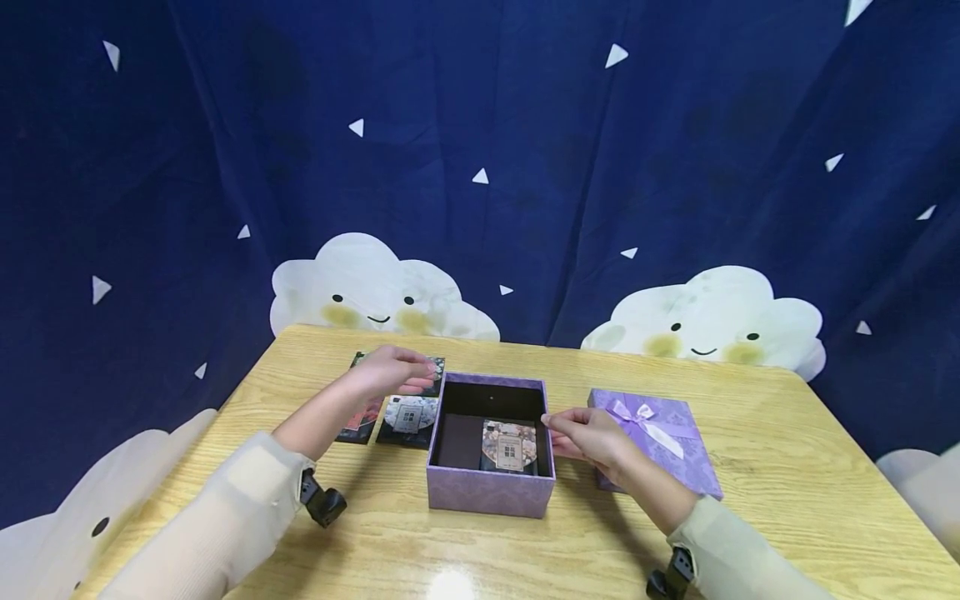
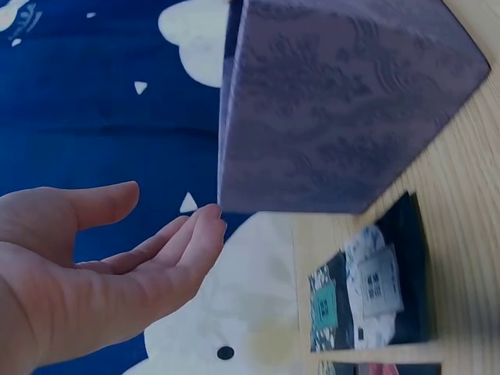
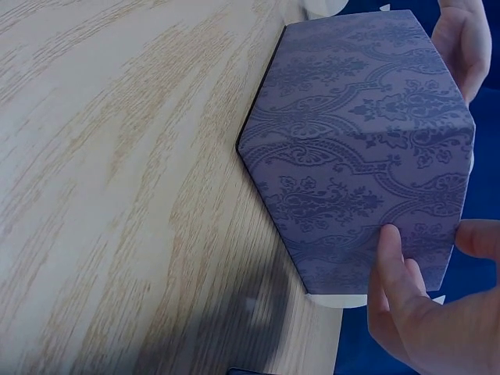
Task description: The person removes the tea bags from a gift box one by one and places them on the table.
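A purple gift box (image 1: 491,492) without its lid stands mid-table, holding a floral-printed packet (image 1: 508,446) at its right side. My right hand (image 1: 588,437) holds the box's right wall, thumb at the rim and fingers against the patterned outer side; the right wrist view shows this hand (image 3: 426,308) low on the right. Beyond the box's left wall, my left hand (image 1: 393,372) hovers over flat packets with nothing in it. In the left wrist view, that hand (image 2: 117,281) has extended fingers close to the box's edge, thumb apart; contact cannot be told.
Left of the box lie a white-and-black packet (image 1: 408,421), a red-and-black packet (image 1: 358,425) and a greenish one partly hidden by my left hand. To the right, the purple lid (image 1: 667,442) with a ribbon bow rests on the wooden table (image 1: 787,500). A blue cloud-print curtain (image 1: 540,167) hangs behind.
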Demonstrator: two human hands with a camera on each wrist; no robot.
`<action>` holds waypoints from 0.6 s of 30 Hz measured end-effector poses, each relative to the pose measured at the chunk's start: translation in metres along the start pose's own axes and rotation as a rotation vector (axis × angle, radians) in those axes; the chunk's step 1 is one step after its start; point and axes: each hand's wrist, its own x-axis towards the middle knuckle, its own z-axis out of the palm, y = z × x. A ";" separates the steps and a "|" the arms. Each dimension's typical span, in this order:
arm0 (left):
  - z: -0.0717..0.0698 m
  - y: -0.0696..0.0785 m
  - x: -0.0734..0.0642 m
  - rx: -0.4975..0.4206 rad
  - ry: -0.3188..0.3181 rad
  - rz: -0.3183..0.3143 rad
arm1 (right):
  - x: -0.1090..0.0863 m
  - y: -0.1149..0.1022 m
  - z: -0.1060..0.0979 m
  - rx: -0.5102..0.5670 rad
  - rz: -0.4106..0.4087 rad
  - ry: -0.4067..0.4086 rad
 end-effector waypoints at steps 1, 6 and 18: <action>0.002 0.002 0.000 -0.027 -0.009 -0.001 | 0.000 0.000 0.000 -0.001 0.000 0.000; 0.012 0.010 0.001 -0.113 -0.068 -0.007 | 0.000 0.000 0.000 0.000 0.003 0.002; 0.045 0.025 0.013 -0.076 -0.161 -0.108 | 0.000 -0.001 0.000 0.001 0.010 0.001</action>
